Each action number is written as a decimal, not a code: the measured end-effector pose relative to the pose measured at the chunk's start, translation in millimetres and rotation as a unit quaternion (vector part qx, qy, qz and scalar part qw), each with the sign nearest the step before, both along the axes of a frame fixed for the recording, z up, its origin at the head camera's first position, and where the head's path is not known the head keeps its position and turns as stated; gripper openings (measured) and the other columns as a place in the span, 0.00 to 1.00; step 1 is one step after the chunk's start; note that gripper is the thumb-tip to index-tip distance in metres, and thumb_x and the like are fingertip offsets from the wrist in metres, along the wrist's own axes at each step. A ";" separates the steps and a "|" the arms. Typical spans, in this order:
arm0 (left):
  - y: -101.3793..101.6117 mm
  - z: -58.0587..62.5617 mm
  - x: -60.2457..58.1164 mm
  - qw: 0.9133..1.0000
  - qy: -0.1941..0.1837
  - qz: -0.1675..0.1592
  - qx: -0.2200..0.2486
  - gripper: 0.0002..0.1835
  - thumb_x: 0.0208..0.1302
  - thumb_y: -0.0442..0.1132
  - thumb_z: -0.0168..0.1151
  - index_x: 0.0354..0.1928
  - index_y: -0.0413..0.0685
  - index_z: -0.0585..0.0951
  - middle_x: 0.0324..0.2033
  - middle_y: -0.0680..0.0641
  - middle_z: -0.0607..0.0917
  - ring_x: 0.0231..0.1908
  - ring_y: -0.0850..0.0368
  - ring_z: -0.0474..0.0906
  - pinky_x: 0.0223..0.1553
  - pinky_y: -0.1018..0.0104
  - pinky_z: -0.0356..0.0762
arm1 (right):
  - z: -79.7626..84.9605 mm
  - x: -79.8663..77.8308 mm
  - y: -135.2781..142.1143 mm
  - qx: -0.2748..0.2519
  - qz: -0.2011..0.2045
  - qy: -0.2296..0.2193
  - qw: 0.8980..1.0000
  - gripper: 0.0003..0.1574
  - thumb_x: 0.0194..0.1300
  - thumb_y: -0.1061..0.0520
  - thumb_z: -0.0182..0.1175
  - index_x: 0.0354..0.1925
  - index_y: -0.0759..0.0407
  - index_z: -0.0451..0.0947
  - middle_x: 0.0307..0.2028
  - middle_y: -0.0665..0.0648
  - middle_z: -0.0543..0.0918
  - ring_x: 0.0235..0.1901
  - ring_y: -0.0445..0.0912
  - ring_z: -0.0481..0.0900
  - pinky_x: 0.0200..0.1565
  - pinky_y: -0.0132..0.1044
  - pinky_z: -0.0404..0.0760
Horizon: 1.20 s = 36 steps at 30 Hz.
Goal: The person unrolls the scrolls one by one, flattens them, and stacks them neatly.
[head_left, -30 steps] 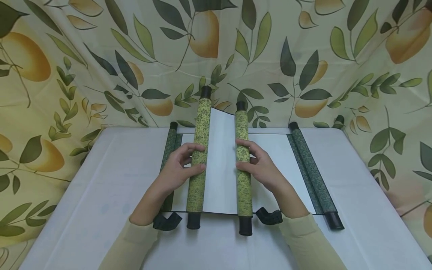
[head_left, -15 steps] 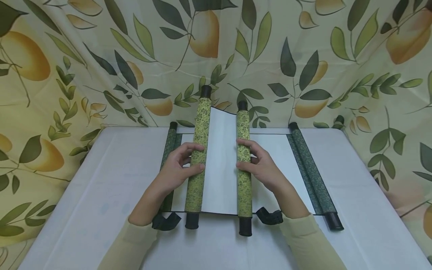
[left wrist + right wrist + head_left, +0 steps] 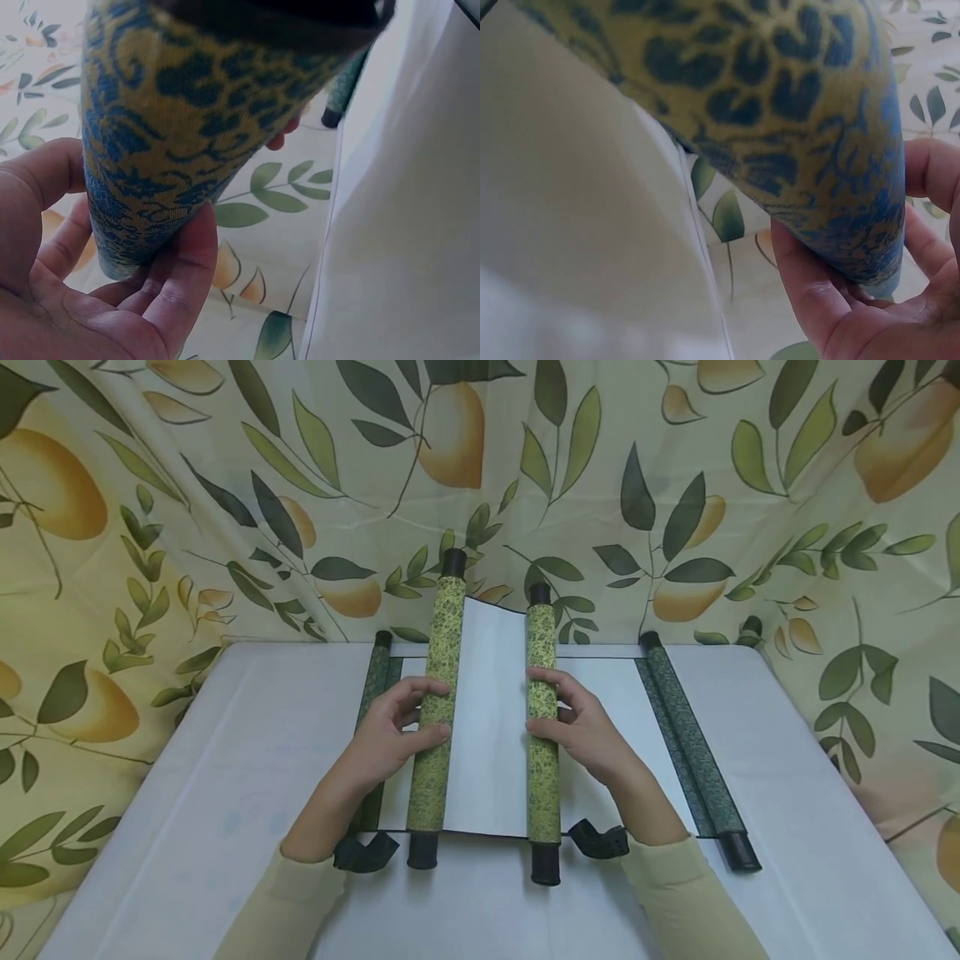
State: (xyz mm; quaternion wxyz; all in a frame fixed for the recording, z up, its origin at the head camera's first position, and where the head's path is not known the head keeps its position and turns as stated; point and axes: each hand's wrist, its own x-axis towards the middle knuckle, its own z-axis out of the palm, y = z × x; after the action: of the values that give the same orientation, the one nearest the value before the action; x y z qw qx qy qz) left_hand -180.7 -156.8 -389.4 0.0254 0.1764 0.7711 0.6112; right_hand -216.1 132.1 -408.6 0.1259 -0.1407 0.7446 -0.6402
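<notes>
A hanging scroll is held partly unrolled, its yellow-green patterned rolls ending in black knobs. My left hand [image 3: 388,735] grips the left roll [image 3: 433,777], thumb on the near side and fingers around it. My right hand [image 3: 581,722] grips the right roll [image 3: 543,785] the same way. Between them stretches a blank white sheet [image 3: 491,718]. In the left wrist view the blue-and-gold roll [image 3: 172,127] passes between thumb and fingers; the right wrist view has the matching roll [image 3: 802,135] in the right hand's fingers. Both rolls stand tilted, far ends raised.
Beneath lies a second scroll, opened flat, with a dark green left roll [image 3: 372,693] and right roll [image 3: 701,760] on the white table [image 3: 285,693]. Black wrist devices [image 3: 597,840] sit by the forearms. A cloth printed with fruit and leaves [image 3: 585,468] hangs behind.
The left hand has shifted slightly left with its roll, and the right roll has moved very slightly right, so a little more white sheet shows between them. Both grips stay the same.
</notes>
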 end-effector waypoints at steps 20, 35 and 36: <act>-2.9 -1.1 -0.2 1.000 -0.002 0.000 -0.002 0.24 0.64 0.35 0.68 0.61 0.49 0.75 0.63 0.48 0.74 0.72 0.47 0.61 0.69 0.42 0.60 | -0.4 -1.4 2.6 0.003 0.002 -0.002 1.000 0.44 0.64 0.67 0.63 0.74 0.49 0.61 0.67 0.64 0.66 0.54 0.58 0.77 0.46 0.40 0.82; -4.7 1.5 2.0 1.000 -0.001 0.004 0.005 0.24 0.64 0.33 0.67 0.61 0.48 0.75 0.63 0.47 0.75 0.73 0.46 0.58 0.70 0.41 0.59 | -2.2 -3.0 5.3 0.007 -0.001 0.010 1.000 0.44 0.64 0.68 0.61 0.74 0.48 0.61 0.69 0.63 0.63 0.57 0.60 0.76 0.49 0.43 0.81; -4.7 1.8 2.1 1.000 -0.001 0.005 0.006 0.24 0.64 0.33 0.67 0.61 0.48 0.75 0.63 0.47 0.75 0.73 0.46 0.58 0.70 0.41 0.59 | -1.9 -3.1 5.5 0.008 -0.001 0.012 1.000 0.44 0.64 0.68 0.61 0.74 0.49 0.61 0.69 0.62 0.63 0.57 0.61 0.76 0.49 0.43 0.81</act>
State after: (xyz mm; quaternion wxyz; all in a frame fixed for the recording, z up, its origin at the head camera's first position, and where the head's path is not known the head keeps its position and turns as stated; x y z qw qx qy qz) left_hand -178.6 -161.4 -387.6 0.0223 0.1726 0.7683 0.6160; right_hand -219.2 137.6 -410.5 0.1178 -0.1464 0.7512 -0.6328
